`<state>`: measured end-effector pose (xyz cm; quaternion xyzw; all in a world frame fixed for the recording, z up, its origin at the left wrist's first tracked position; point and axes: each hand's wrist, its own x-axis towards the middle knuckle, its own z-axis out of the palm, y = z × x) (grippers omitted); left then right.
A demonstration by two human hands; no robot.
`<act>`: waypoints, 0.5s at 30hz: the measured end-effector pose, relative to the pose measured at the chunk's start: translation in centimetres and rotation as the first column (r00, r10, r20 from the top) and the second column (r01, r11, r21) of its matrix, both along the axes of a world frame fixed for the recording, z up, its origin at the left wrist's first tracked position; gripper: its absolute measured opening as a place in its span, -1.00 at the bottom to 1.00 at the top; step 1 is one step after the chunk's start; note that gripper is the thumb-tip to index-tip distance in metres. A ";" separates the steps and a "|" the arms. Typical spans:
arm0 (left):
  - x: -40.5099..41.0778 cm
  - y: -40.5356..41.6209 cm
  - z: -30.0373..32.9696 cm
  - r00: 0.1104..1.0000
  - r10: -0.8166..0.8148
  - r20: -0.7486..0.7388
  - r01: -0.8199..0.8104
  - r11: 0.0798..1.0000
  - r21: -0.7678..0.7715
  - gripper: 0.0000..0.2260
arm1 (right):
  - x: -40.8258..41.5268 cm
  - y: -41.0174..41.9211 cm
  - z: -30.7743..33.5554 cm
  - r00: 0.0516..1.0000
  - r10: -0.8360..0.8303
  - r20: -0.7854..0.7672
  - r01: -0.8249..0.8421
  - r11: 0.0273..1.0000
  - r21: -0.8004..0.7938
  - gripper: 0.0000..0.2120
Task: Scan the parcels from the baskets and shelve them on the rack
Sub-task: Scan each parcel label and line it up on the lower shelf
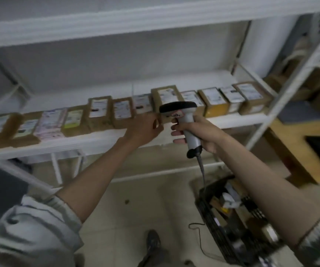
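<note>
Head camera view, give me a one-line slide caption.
Right hand grips grey handheld scanner; left hand reaches labelled brown cardboard parcels on white rack.

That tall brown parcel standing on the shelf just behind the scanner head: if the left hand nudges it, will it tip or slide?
The tall brown parcel stands on end, higher than its neighbours, so a high push would probably tip it backward. It looks like stiff cardboard, so it should keep its shape. Parcels close on both sides likely stop sideways toppling. The left hand is nearest.
</note>
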<state>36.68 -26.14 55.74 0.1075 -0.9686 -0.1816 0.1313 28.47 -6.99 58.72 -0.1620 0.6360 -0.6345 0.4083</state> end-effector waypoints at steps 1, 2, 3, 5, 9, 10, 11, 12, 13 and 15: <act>-1.3 1.6 -0.6 0.999 -0.043 0.027 0.043 0.999 0.021 -0.91 | -0.8 1.8 -0.9 0.999 -0.045 0.021 0.044 0.999 0.026 -0.70; -2.5 3.1 -1.2 0.995 -0.081 0.053 0.078 0.996 0.046 -0.93 | -1.8 3.5 -2.0 0.994 -0.097 0.044 0.095 0.994 0.047 -0.72; -3.8 4.5 -1.7 0.991 -0.116 0.071 0.111 0.992 0.065 -0.93 | -2.6 5.1 -2.9 0.987 -0.147 0.060 0.143 0.988 0.059 -0.76; -6.8 7.0 -3.2 0.977 -0.176 0.123 0.166 0.982 0.089 -0.93 | -4.4 8.6 -4.6 0.963 -0.253 0.093 0.248 0.967 0.063 -0.80; -11.6 10.5 -6.6 0.932 -0.287 0.221 0.259 0.955 0.148 -0.92 | -6.8 13.7 -7.1 0.889 -0.432 0.150 0.419 0.901 0.114 -0.81; -12.8 11.5 -7.6 0.916 -0.315 0.248 0.278 0.945 0.171 -0.92 | -7.5 14.9 -7.8 0.863 -0.477 0.166 0.458 0.878 0.141 -0.81; -13.8 12.6 -8.4 0.900 -0.339 0.274 0.294 0.937 0.190 -0.92 | -8.1 16.0 -8.7 0.833 -0.523 0.179 0.498 0.851 0.168 -0.81; -14.7 13.6 -9.2 0.884 -0.361 0.298 0.310 0.929 0.203 -0.92 | -8.6 17.1 -9.5 0.802 -0.563 0.197 0.532 0.825 0.191 -0.81; -15.7 14.5 -10.2 0.868 -0.385 0.314 0.329 0.919 0.217 -0.92 | -9.0 18.1 -10.2 0.776 -0.596 0.207 0.557 0.801 0.218 -0.82; -17.4 16.1 -12.1 0.830 -0.425 0.363 0.355 0.902 0.245 -0.93 | -9.6 20.1 -11.8 0.736 -0.642 0.214 0.589 0.763 0.266 -0.83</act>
